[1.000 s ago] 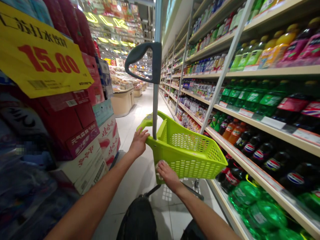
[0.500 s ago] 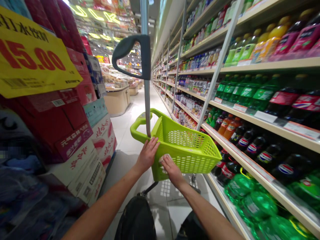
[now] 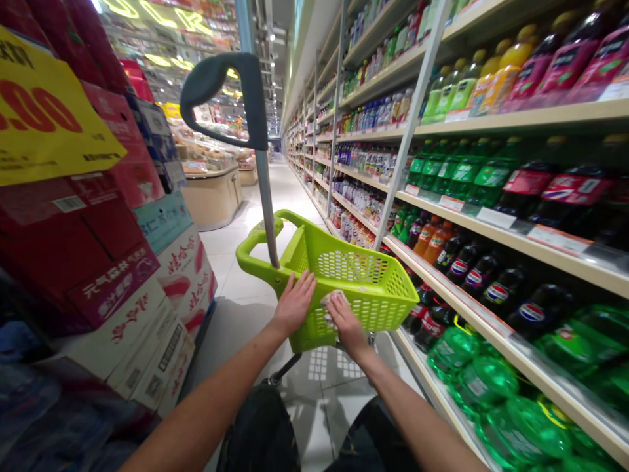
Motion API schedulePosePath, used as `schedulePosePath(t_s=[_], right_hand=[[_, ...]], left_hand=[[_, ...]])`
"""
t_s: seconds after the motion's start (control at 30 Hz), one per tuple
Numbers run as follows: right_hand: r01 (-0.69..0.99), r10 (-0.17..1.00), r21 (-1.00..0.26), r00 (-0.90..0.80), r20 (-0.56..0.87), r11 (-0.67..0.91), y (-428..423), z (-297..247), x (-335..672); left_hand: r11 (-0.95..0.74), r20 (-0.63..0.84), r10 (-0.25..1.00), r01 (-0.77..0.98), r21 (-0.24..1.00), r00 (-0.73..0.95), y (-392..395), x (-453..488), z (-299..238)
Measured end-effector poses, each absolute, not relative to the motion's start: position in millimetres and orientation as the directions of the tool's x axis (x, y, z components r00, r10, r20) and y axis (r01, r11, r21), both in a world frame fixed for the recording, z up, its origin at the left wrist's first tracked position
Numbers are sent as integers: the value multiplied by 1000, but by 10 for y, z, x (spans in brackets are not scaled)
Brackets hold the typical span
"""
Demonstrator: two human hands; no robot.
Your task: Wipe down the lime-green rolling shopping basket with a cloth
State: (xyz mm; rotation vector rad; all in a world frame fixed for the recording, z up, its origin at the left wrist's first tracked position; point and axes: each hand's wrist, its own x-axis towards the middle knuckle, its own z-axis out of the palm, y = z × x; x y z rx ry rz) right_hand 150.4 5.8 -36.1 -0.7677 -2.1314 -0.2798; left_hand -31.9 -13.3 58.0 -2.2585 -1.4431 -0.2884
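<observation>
A lime-green shopping basket cart [image 3: 307, 333] with slotted sides stands in front of me. My left hand [image 3: 295, 303] lies on its near upper rim, fingers stretched out over the edge. Pressed against the near side wall is a crumpled whitish cloth [image 3: 328, 303], bunched under the fingers of my right hand [image 3: 348, 322]. A metal pole [image 3: 268, 210] rises from the back of the basket and carries a dark grey loop handle [image 3: 255, 98]. Inside the basket I see no goods.
Shelves of bottled drinks [image 3: 491, 174] line the right side, with large green bottles [image 3: 521, 426] at the bottom. Stacked drink cartons [image 3: 142, 328] and a yellow price sign [image 3: 54, 111] stand on the left. A tiled aisle [image 3: 246, 275] runs ahead past a display counter [image 3: 211, 196].
My right hand and the cloth have shifted slightly up and right along the basket's side. The left hand stays on the rim. The whole view has swung a little to the right.
</observation>
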Motion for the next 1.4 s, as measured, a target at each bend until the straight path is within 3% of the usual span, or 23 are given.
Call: schedulePosePath(t_s=[0.13,0.33,0.57,0.8,1.03,1.27,1.4], right_hand=[[657,469,-120,-386,795,744,167,-224,1666],[703,537,-73,-468,702,708,45,-824,2003],[733,541,-144,-340,769,665,184,-313,1996],[752,571,-106,-392,721,650,112,-1035,2364],[779,612,-199,-278,740,595,189,-491,2378],[794,670,-222,-286,686,566,49,-1079,2579],[775,631,-242,-246,736,584,68,-804,2613]], left_hand=[[-399,350,810,879,-261,471,-121,-166,524],[-444,309,795,847,-291,522,-121,-75,442],[-472,271,803,844,-256,531,-30,165,439],[-486,195,821,836,-253,536,-2,228,410],[-479,187,836,852,-210,516,26,426,447],[-482,169,836,846,-227,522,48,491,436],[-483,190,830,846,-226,525,62,564,403]])
